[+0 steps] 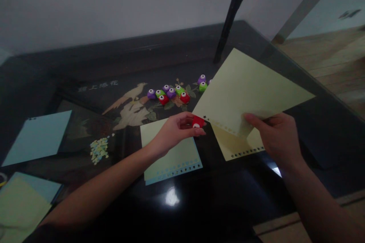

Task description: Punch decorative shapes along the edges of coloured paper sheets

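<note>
Between the thumb and fingers of my left hand (173, 131) is a small red craft punch (197, 122), set at the corner of a pale yellow sheet of paper (248, 87). My right hand (278, 136) pinches that sheet by its lower edge, thumb on top, and holds it tilted above the table. Small cut-out shapes run along the edge near the punch. Beneath it lies another yellow sheet (228, 148) with a row of punched holes. Under my left forearm, a light green sheet (171, 153) rests over a blue one, both with punched rows.
Several purple, green and red punches (171, 93) stand mid-table, with a green punch (203, 86) in a group farther right. Punched paper bits (99, 150) form a pile at left, near a blue sheet (40, 136) and yellow paper (23, 205). A dark post (229, 22) rises at the back.
</note>
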### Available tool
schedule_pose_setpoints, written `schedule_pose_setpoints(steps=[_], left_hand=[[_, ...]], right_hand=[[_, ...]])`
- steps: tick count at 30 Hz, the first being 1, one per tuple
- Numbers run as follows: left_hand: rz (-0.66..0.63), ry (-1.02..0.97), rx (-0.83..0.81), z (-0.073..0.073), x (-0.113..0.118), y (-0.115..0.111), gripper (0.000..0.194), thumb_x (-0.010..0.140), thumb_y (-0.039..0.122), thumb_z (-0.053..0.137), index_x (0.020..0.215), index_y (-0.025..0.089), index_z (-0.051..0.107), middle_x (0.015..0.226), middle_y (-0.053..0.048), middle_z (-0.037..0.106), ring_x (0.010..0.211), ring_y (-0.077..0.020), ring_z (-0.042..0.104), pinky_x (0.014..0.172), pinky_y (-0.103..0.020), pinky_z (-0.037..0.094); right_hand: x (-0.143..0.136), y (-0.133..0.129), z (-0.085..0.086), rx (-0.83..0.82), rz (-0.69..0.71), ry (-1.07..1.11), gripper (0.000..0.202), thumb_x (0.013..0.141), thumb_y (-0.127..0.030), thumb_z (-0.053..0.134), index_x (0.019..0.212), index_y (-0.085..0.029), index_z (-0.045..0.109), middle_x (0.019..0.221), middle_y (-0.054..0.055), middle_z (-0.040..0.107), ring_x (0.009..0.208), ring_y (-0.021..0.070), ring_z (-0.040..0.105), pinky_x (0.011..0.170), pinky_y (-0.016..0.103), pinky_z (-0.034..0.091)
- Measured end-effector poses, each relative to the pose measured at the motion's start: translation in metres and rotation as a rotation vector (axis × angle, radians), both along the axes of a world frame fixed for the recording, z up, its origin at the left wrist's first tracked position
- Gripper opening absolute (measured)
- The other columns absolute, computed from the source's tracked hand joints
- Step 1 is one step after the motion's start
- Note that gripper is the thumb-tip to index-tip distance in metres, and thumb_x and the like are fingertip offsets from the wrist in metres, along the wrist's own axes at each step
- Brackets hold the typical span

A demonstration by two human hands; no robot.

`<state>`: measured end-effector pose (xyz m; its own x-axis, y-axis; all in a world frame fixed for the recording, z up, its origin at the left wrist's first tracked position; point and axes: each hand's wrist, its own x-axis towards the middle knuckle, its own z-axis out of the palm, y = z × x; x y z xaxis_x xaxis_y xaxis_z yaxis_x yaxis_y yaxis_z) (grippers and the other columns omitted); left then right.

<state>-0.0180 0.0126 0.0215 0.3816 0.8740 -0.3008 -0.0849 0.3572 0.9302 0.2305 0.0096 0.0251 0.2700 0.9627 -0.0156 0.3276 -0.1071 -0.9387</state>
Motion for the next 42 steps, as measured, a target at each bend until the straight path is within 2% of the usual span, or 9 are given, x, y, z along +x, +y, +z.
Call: schedule_pose_setpoints(steps=[17,25,30,42], left_hand=[[0.025,0.055,0.059,-0.0009,0.0008,0.0000,0.031,0.064,0.020,0.077,0.091,0.015,0.061,0.094,-0.006,0.071,0.079,-0.0165,0.068,0.082,-0.035,0.053],[0.037,0.040,0.051,-0.0006,0.0013,0.0007,0.031,0.063,0.019,0.077,0.089,0.014,0.061,0.092,-0.005,0.071,0.078,-0.0162,0.068,0.082,-0.035,0.052],[0.038,0.040,0.024,0.0013,0.0007,0.0001,0.033,0.064,0.020,0.078,0.091,0.013,0.061,0.093,-0.007,0.071,0.080,-0.0170,0.068,0.083,-0.034,0.052],[0.027,0.047,0.036,0.0014,0.0003,-0.0002,0.031,0.066,0.021,0.077,0.092,0.013,0.061,0.093,-0.006,0.071,0.077,-0.0152,0.068,0.080,-0.031,0.052]], right_hand=[[-0.0027,-0.0032,0.0057,0.020,-0.021,-0.080,0.011,0.067,-0.035,0.077,0.077,-0.031,0.073,0.086,0.000,0.076,0.083,0.0275,0.070,0.077,0.044,0.057],[-0.0002,-0.0026,0.0032,0.040,-0.019,-0.133,0.012,0.067,-0.035,0.077,0.076,-0.028,0.073,0.083,0.002,0.076,0.078,0.0264,0.071,0.070,0.040,0.058],[0.0021,-0.0005,-0.0011,0.125,-0.036,-0.131,0.011,0.064,-0.029,0.078,0.073,-0.026,0.074,0.077,-0.001,0.076,0.071,0.0246,0.071,0.062,0.037,0.058],[0.0030,-0.0009,-0.0024,0.133,-0.004,-0.141,0.010,0.065,-0.030,0.077,0.074,-0.027,0.074,0.078,0.000,0.076,0.071,0.0244,0.071,0.064,0.038,0.058]])
